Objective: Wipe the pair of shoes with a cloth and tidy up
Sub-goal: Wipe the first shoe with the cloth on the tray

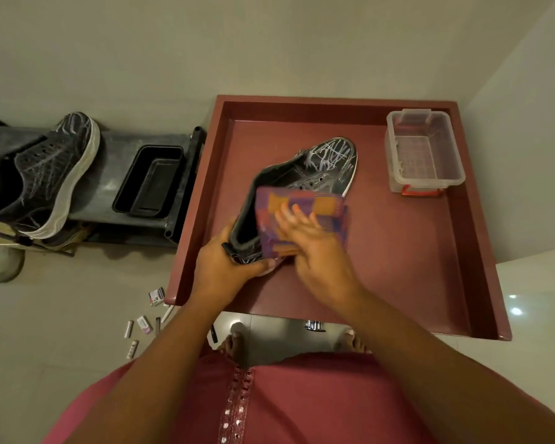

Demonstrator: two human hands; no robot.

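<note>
A black shoe (324, 165) with white scribble marks on its toe lies on the dark red tray-like table (398, 257), toe pointing away and to the right. My left hand (225, 267) grips its heel. My right hand (314, 248) presses a folded purple-and-orange checked cloth (302, 209) flat against the shoe's side, fingers spread. The second black shoe (45, 174), white-soled and also marked with white lines, rests on a grey rack (116, 155) at the left.
A clear plastic box (425, 152) with red clips stands at the table's far right corner. A black tub (148, 181) sits on the rack. Small boxes and chalk-like sticks (145, 322) litter the floor. My bare feet (237, 341) stand below the table's near edge.
</note>
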